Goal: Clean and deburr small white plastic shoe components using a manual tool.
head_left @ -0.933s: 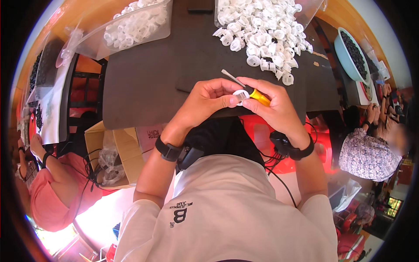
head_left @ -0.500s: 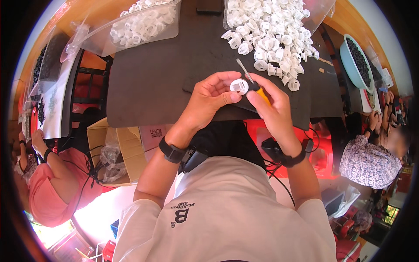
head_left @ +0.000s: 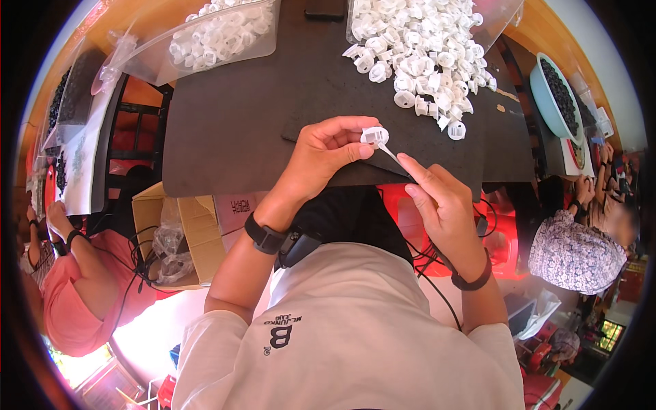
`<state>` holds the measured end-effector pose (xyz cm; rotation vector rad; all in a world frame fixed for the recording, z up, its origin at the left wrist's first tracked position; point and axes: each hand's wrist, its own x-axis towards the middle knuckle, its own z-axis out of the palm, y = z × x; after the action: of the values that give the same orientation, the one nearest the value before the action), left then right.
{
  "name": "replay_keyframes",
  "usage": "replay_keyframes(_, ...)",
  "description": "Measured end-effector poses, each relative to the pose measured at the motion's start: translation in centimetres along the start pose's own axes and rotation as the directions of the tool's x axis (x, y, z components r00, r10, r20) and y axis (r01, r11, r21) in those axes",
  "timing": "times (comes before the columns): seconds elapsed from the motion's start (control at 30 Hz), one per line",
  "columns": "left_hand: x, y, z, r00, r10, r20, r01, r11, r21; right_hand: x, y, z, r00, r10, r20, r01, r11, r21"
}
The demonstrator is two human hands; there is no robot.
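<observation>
Between the thumb and fingers of my left hand [head_left: 324, 152] is a small round white plastic part [head_left: 373, 135], its slotted face turned up. My right hand [head_left: 443, 203] is closed round a screwdriver [head_left: 393, 157], whose handle is hidden in the palm. The metal shaft slants up and left, and its tip meets the lower right edge of the part. Both hands are over the near edge of the dark tabletop [head_left: 225, 130].
A heap of similar white parts [head_left: 437, 58] spills from a clear bin at the far right. Another clear bin [head_left: 225, 41] of white pieces stands far left. A blue basin [head_left: 547, 96] of black pieces is at right. An open cardboard box [head_left: 198, 232] sits below the table's left side.
The screwdriver has swung round: its tip, which pointed up and away, now meets the white part. My right hand has moved down and to the right; my left hand stays nearly in place.
</observation>
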<state>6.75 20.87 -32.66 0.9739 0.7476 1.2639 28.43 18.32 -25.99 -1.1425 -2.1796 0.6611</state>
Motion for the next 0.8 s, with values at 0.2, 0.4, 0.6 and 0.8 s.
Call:
replay_keyframes(0.2,-0.14,0.18,0.17,1.000,0.011,-0.017,-0.011,0.999,-0.037,0.04,-0.08,0.06,1.000,-0.005,0.011,0.005,0.999,-0.038)
replay_keyframes(0.4,-0.22,0.13,-0.05,1.000,0.013,-0.002,-0.013,1.000,-0.017,0.25,-0.24,0.12,1.000,-0.020,0.002,0.020,0.998,-0.067)
replay_keyframes(0.6,-0.27,0.22,-0.09,1.000,0.019,0.009,-0.019,1.000,-0.021,0.31,-0.10,0.32,0.999,-0.038,-0.003,0.038,0.996,-0.075)
replay_keyframes(0.8,-0.33,-0.01,0.04,1.000,0.025,0.005,-0.025,0.999,0.025,0.49,-0.93,0.41,1.000,-0.001,0.023,0.003,0.994,-0.108)
